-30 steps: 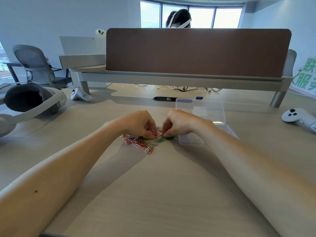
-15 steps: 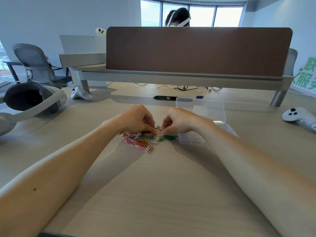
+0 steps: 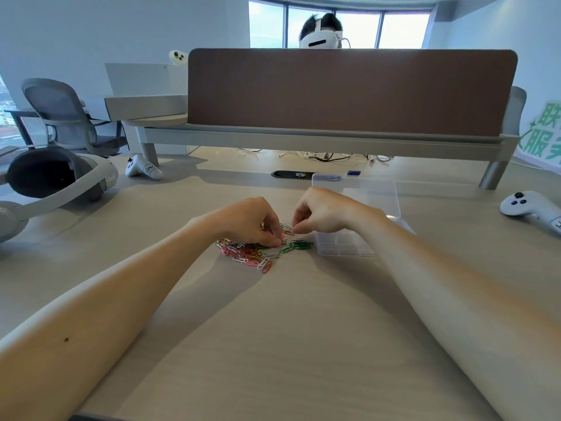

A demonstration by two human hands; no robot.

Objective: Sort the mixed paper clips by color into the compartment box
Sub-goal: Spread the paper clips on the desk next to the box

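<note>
- The paper clips (image 3: 256,252) lie in one mixed pile on the desk (image 3: 273,344), pink, orange, white and green tangled together. The pile is the landmark for everything below.
- The compartment box (image 3: 343,249) sits just beside the pile on its right, lid (image 3: 364,192) open behind it, probably so each clip travels only a short way. Its visible compartments look bare, though the right forearm hides part of it.
- The left hand (image 3: 252,220) rests on the pile's far edge with fingertips pinched down into the clips; whether it grips one cannot be told.
- The right hand (image 3: 321,212) hovers just over the pile's far right corner, thumb and forefinger pinched, apparently on a clip.
- A green cluster (image 3: 299,246) lies at the pile's right edge, nearest the box, likely pre-sorted.
</note>
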